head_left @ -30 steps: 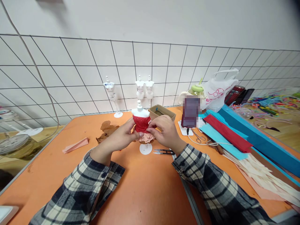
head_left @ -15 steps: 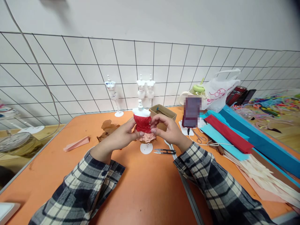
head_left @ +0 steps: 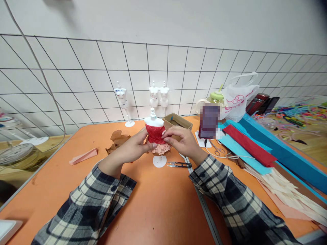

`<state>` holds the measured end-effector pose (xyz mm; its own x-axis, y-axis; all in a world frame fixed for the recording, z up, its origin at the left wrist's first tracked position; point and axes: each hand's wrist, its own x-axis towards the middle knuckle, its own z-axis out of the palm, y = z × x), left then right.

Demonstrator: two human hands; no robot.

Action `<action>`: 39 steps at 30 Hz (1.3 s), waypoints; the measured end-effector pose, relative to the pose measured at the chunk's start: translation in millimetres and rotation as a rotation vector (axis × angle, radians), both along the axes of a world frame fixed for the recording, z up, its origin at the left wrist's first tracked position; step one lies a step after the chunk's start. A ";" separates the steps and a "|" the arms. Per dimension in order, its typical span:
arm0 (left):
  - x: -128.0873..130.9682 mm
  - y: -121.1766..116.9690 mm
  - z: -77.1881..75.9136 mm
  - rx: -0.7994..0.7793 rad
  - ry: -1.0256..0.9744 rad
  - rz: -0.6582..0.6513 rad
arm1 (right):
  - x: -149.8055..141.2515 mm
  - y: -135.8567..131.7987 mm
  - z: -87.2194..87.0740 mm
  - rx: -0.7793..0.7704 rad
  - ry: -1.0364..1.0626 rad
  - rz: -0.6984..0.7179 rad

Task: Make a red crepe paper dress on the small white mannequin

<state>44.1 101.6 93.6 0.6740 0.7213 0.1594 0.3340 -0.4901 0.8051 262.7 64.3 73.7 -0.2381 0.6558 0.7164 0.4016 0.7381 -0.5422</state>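
A small white mannequin point(head_left: 153, 121) stands upright on its round base in the middle of the orange table. Red crepe paper point(head_left: 154, 133) wraps its torso, and a ruffled pink paper skirt point(head_left: 160, 149) sits below, with brown edges showing under it. My left hand point(head_left: 136, 144) grips the mannequin from the left, thumb across the front at the waist and fingers partly hidden behind. On the right side, my right hand point(head_left: 182, 141) has thumb and forefinger pinched together at the edge of the red paper. Black-handled thread snips point(head_left: 179, 164) lie just right of the base.
Three bare mannequins, one of them at the left point(head_left: 122, 98), stand by the wall. Behind my right hand is a cardboard box point(head_left: 184, 121). A phone point(head_left: 208, 121) on a stand, scissors point(head_left: 218, 149) and red paper strips point(head_left: 249, 145) lie rightward. Brown paper point(head_left: 119, 141) lies left.
My right hand's thumb and forefinger have closed into a pinch at the red paper's right edge. My left hand and the mannequin stay nearly still.
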 end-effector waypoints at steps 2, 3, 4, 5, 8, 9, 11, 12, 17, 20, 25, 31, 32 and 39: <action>0.6 -0.8 0.1 -0.005 -0.004 0.002 | 0.8 0.6 0.1 0.017 -0.010 -0.014; 1.3 -1.7 0.5 -0.006 -0.008 0.003 | 0.8 0.8 0.1 0.024 -0.013 -0.025; 2.2 -2.7 1.2 -0.002 -0.011 0.006 | 0.7 0.8 -0.1 0.032 -0.018 -0.036; 3.1 -3.8 2.1 0.004 -0.009 0.007 | 0.3 0.8 -0.8 0.047 -0.027 -0.048; 5.0 -5.6 4.3 0.046 0.008 0.012 | -1.5 0.7 -7.6 0.180 -0.072 -0.107; 5.1 -5.3 4.4 0.060 0.011 0.010 | -2.1 0.8 -11.5 0.253 -0.090 -0.149; 3.8 -2.9 2.9 0.076 0.002 0.005 | -3.1 1.1 -20.8 0.416 -0.136 -0.244; 2.6 -0.9 1.5 0.074 -0.004 0.003 | -3.4 1.3 -25.5 0.496 -0.166 -0.281; -5.5 9.3 -5.7 0.048 -0.011 0.019 | -3.0 3.0 -39.4 0.679 -0.280 -0.336; -7.4 10.0 -4.4 0.035 0.006 0.005 | -2.6 1.6 -39.6 0.645 -0.209 -0.270; -6.4 6.2 2.1 0.115 0.020 0.156 | -4.1 -2.4 -39.1 0.424 0.014 -0.246; 0.2 2.6 0.0 0.152 0.046 0.170 | -6.0 2.5 -44.7 0.322 -0.223 -0.307; 1.0 2.0 -0.3 0.156 0.046 0.155 | -6.2 3.4 -45.6 0.315 -0.227 -0.312; -6.8 1.8 7.6 -0.008 -0.034 0.133 | -14.9 1.7 -48.4 0.216 -0.016 -0.212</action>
<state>37.3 103.4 101.2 0.5662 0.8056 0.1742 0.3681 -0.4363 0.8211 247.7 66.0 25.3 -0.1241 0.5249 0.8420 0.5663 0.7343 -0.3743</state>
